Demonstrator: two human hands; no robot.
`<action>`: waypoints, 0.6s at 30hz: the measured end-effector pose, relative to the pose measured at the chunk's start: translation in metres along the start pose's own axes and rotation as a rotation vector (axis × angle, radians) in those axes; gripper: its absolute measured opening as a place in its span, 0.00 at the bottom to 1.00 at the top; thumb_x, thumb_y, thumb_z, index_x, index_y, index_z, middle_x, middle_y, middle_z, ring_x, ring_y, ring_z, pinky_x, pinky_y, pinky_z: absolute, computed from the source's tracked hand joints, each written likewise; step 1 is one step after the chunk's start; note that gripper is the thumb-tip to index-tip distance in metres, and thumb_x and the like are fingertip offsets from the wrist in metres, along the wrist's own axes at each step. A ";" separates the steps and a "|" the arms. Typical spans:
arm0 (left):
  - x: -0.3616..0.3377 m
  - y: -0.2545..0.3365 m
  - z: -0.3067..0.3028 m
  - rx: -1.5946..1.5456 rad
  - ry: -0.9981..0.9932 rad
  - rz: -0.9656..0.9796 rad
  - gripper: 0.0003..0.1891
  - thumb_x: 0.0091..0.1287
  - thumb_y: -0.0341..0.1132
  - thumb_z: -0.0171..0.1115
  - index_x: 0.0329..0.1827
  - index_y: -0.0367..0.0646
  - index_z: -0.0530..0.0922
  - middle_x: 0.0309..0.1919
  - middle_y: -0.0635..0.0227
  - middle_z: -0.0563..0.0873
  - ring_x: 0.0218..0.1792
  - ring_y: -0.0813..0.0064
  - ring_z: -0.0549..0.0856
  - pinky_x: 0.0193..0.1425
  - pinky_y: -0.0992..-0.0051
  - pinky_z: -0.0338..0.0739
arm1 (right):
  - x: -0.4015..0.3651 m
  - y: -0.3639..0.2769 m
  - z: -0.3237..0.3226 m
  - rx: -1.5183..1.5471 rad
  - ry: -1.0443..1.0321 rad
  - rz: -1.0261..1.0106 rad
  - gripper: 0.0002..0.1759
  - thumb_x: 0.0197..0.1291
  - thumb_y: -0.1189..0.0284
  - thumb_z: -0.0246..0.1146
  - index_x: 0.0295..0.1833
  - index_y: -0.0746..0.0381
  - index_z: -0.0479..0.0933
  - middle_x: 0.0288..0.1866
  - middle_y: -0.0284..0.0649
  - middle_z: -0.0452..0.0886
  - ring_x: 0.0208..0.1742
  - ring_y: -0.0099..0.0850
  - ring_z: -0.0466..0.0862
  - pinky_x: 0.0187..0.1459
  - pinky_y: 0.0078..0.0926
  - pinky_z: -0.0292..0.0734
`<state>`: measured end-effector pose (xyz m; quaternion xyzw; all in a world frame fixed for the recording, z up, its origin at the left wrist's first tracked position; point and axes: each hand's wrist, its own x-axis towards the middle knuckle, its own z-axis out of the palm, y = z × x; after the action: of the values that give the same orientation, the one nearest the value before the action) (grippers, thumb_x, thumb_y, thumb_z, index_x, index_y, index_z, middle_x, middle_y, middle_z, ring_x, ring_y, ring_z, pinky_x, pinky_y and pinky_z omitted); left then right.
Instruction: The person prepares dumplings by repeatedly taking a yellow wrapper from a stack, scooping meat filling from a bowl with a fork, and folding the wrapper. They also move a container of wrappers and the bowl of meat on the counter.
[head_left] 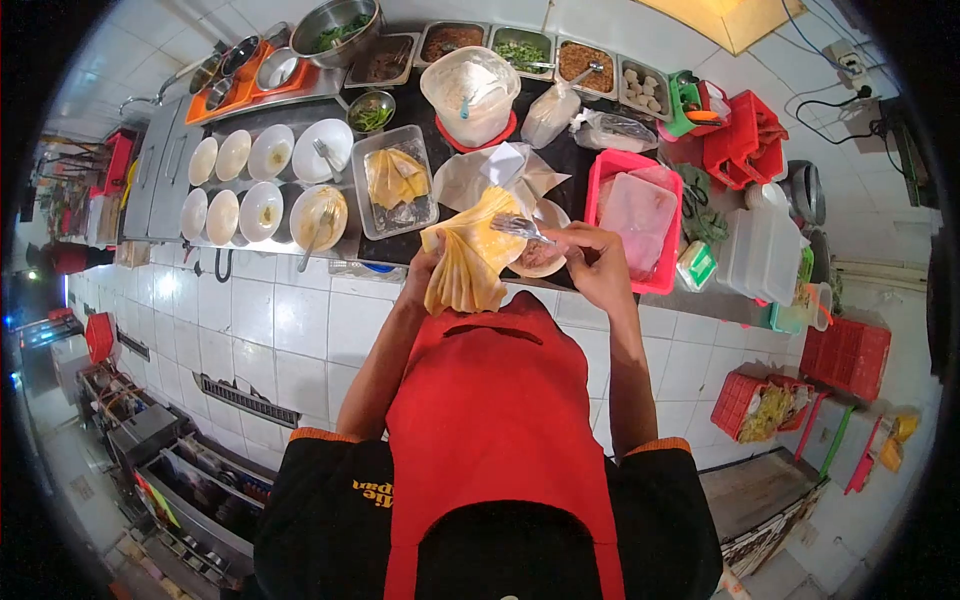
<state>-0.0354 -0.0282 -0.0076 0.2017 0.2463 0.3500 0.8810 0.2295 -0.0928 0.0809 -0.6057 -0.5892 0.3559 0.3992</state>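
A stack of yellow dough wrappers [468, 265] hangs fanned out from my left hand [422, 272], which is closed on its left edge. My right hand [592, 262] pinches a fork [518, 227], whose tines lie over the upper right part of the wrappers. Just behind the fork, a round bowl [543, 258] holds pinkish minced filling, partly hidden by my right hand and the wrappers. More yellow wrappers [396, 177] lie in a clear tray [365, 215] to the left of my hands.
Several white bowls [270, 152] stand at the left. Behind are a white tub [470, 90] and metal trays of toppings [520, 50]. A pink basket [660, 285] with a lidded box [636, 215] stands right of my right hand. Red crates [845, 358] are farther right.
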 end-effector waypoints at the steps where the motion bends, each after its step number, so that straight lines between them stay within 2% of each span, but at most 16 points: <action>1: 0.000 0.001 0.001 -0.033 -0.003 0.014 0.27 0.81 0.50 0.47 0.71 0.36 0.66 0.58 0.54 0.82 0.55 0.60 0.87 0.59 0.62 0.84 | 0.002 0.004 0.000 0.070 -0.023 0.063 0.29 0.56 0.93 0.54 0.57 0.59 0.86 0.44 0.43 0.86 0.36 0.28 0.82 0.34 0.19 0.70; 4: 0.001 -0.002 -0.011 -0.014 -0.001 0.054 0.29 0.81 0.53 0.46 0.70 0.35 0.67 0.59 0.53 0.82 0.56 0.59 0.86 0.61 0.60 0.84 | -0.001 -0.006 0.003 0.028 0.011 -0.030 0.30 0.54 0.94 0.52 0.56 0.59 0.87 0.45 0.44 0.86 0.39 0.30 0.84 0.38 0.20 0.75; 5: 0.002 -0.006 -0.017 -0.115 -0.004 0.035 0.31 0.80 0.55 0.45 0.71 0.36 0.67 0.59 0.53 0.82 0.57 0.59 0.86 0.62 0.58 0.83 | -0.002 -0.011 0.007 0.028 0.005 -0.034 0.30 0.54 0.94 0.52 0.56 0.59 0.87 0.45 0.44 0.86 0.39 0.30 0.84 0.38 0.20 0.75; 7: 0.003 -0.002 -0.008 -0.214 -0.005 0.017 0.32 0.80 0.57 0.44 0.71 0.36 0.67 0.60 0.52 0.81 0.58 0.58 0.85 0.63 0.57 0.82 | -0.002 -0.019 0.016 -0.004 0.076 -0.191 0.29 0.55 0.94 0.54 0.55 0.58 0.87 0.46 0.43 0.86 0.40 0.30 0.85 0.42 0.22 0.79; 9: 0.004 0.002 0.006 -0.407 -0.212 0.039 0.35 0.79 0.61 0.42 0.72 0.37 0.67 0.62 0.51 0.80 0.61 0.56 0.84 0.65 0.54 0.80 | -0.002 -0.009 0.032 0.054 0.104 -0.210 0.29 0.55 0.94 0.55 0.56 0.58 0.87 0.46 0.43 0.86 0.41 0.30 0.85 0.42 0.22 0.80; 10: 0.005 0.002 0.010 -0.408 -0.214 0.040 0.35 0.79 0.61 0.42 0.72 0.37 0.67 0.62 0.51 0.80 0.61 0.56 0.84 0.65 0.54 0.80 | -0.001 -0.004 0.035 0.108 0.133 -0.231 0.29 0.56 0.94 0.56 0.57 0.57 0.87 0.46 0.43 0.86 0.41 0.30 0.85 0.43 0.23 0.81; 11: 0.004 0.003 0.014 -0.470 -0.223 0.053 0.35 0.79 0.61 0.42 0.72 0.38 0.67 0.63 0.51 0.80 0.61 0.56 0.83 0.65 0.54 0.80 | -0.004 -0.001 0.033 0.108 0.132 -0.232 0.29 0.56 0.94 0.56 0.57 0.57 0.87 0.46 0.43 0.86 0.41 0.30 0.85 0.43 0.23 0.81; 13: 0.003 0.007 0.017 -0.528 -0.231 0.071 0.35 0.79 0.61 0.42 0.73 0.39 0.67 0.63 0.51 0.80 0.61 0.55 0.83 0.66 0.54 0.80 | -0.006 0.000 0.024 0.111 0.078 -0.082 0.24 0.60 0.92 0.59 0.54 0.59 0.87 0.47 0.42 0.86 0.46 0.28 0.85 0.47 0.21 0.78; 15: 0.003 0.010 0.019 -0.490 -0.118 0.099 0.35 0.79 0.61 0.42 0.73 0.40 0.67 0.65 0.51 0.79 0.62 0.54 0.83 0.67 0.53 0.79 | -0.006 0.003 0.006 0.099 0.068 -0.088 0.21 0.62 0.90 0.60 0.54 0.60 0.87 0.47 0.41 0.86 0.46 0.28 0.85 0.49 0.20 0.78; 16: 0.003 0.011 0.020 -0.490 -0.119 0.097 0.35 0.79 0.61 0.42 0.73 0.40 0.67 0.65 0.51 0.79 0.62 0.54 0.83 0.67 0.53 0.79 | -0.006 0.004 0.000 0.085 0.060 -0.092 0.17 0.64 0.89 0.60 0.53 0.62 0.87 0.48 0.41 0.86 0.47 0.27 0.85 0.50 0.20 0.78; 17: 0.004 0.012 0.020 -0.443 -0.128 0.080 0.35 0.79 0.62 0.41 0.73 0.39 0.66 0.65 0.51 0.79 0.62 0.55 0.83 0.66 0.54 0.79 | -0.006 0.006 0.002 0.118 0.059 -0.073 0.13 0.67 0.85 0.62 0.54 0.64 0.85 0.47 0.39 0.85 0.45 0.24 0.84 0.47 0.19 0.77; 18: 0.004 0.011 0.020 -0.396 -0.136 0.062 0.36 0.79 0.62 0.40 0.74 0.39 0.66 0.65 0.52 0.79 0.61 0.56 0.83 0.66 0.55 0.80 | -0.003 0.004 0.005 0.117 0.061 -0.071 0.13 0.67 0.85 0.62 0.54 0.64 0.85 0.47 0.39 0.85 0.45 0.24 0.84 0.47 0.19 0.77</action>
<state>-0.0270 -0.0211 0.0130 0.0553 0.1063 0.4041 0.9069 0.2261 -0.0954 0.0754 -0.5708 -0.5757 0.3568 0.4642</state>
